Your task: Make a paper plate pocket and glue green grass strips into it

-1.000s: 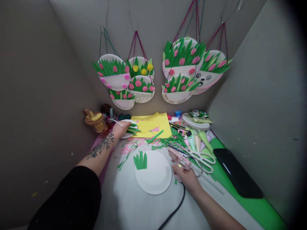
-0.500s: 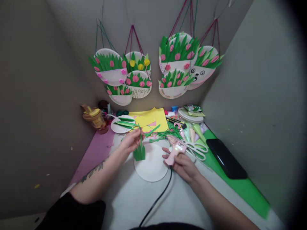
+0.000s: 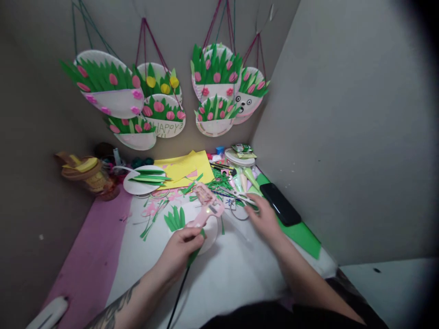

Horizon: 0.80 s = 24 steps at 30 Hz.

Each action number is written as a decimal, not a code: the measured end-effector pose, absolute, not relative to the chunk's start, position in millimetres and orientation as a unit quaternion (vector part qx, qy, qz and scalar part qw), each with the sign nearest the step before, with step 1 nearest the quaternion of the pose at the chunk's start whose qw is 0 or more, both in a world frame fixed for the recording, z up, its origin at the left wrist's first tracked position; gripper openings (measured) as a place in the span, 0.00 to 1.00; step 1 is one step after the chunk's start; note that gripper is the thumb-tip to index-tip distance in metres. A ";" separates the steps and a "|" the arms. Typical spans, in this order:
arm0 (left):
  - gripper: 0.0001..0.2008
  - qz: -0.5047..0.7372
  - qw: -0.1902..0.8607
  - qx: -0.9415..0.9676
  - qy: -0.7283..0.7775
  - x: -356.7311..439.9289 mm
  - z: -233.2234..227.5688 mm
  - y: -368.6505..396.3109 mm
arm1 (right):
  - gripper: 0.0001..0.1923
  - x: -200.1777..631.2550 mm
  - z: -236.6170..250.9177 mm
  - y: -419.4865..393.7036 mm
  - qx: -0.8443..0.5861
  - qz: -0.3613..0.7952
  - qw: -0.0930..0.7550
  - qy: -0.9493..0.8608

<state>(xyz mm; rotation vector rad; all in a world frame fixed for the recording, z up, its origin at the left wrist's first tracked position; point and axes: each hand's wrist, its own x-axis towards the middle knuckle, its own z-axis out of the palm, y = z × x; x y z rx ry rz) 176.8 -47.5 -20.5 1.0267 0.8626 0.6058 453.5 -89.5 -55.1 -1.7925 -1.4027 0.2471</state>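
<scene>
My left hand (image 3: 181,249) grips the handle of a pink glue gun (image 3: 207,204), its nozzle pointing up and away, and a green paper strip (image 3: 192,258) pokes out under the fingers. The gun's black cord (image 3: 176,292) runs down toward me. Under the gun lies a white paper plate (image 3: 210,235) with green paper grass (image 3: 174,218) stuck at its left edge. My right hand (image 3: 262,218) is stretched out flat to the right, fingers apart, touching the handles of white scissors (image 3: 242,201).
Decorated paper-plate flower baskets (image 3: 161,105) hang on the back wall. Behind the plate are yellow paper (image 3: 185,167), a plate of green leaves (image 3: 144,179), green scraps, a lidded cup (image 3: 87,176), stacked plates (image 3: 240,159) and a black phone (image 3: 279,203).
The glue gun passed from my right hand to my left hand. My right hand moved right to the scissors. The view swung left and down.
</scene>
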 end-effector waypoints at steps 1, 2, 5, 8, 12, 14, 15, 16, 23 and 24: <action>0.17 0.285 0.733 0.467 0.403 171.7 -20.8 -46.1 | 0.23 476.3 -56.5 -93.2 -0.767 0.026 0.363 -0.529; 0.17 0.297 0.726 0.461 0.414 167.1 -21.2 -45.2 | 0.24 496.8 -58.5 -97.1 -0.809 -0.019 0.295 -0.507; 0.18 0.336 0.710 0.434 0.442 159.4 -21.8 -44.9 | 0.30 535.8 -66.8 -106.8 -0.898 -0.055 0.111 -0.423; 0.19 0.360 0.709 0.407 0.449 159.7 -22.1 -46.1 | 0.32 542.6 -73.9 -108.7 -0.917 -0.038 0.031 -0.396; 0.19 0.375 0.718 0.386 0.441 161.4 -26.9 -45.9 | 0.37 538.6 -75.6 -102.8 -0.933 -0.027 -0.004 -0.358; 0.18 0.379 0.718 0.377 0.446 160.4 -30.7 -44.6 | 0.38 540.7 -75.1 -102.0 -0.938 -0.020 0.006 -0.345; 0.18 0.381 0.718 0.371 0.449 159.5 -32.5 -43.7 | 0.38 542.3 -75.2 -103.2 -0.939 -0.019 0.017 -0.342; 0.18 0.384 0.718 0.363 0.453 158.4 -34.2 -42.8 | 0.38 543.6 -75.8 -105.7 -0.940 -0.018 0.032 -0.340; 0.19 0.400 0.722 0.329 0.459 151.6 -42.3 -36.2 | 0.39 519.1 -96.5 -144.5 -0.896 0.003 0.140 -0.422; 0.19 0.402 0.724 0.322 0.459 150.8 -43.1 -35.6 | 0.39 514.5 -99.9 -148.9 -0.891 0.002 0.132 -0.435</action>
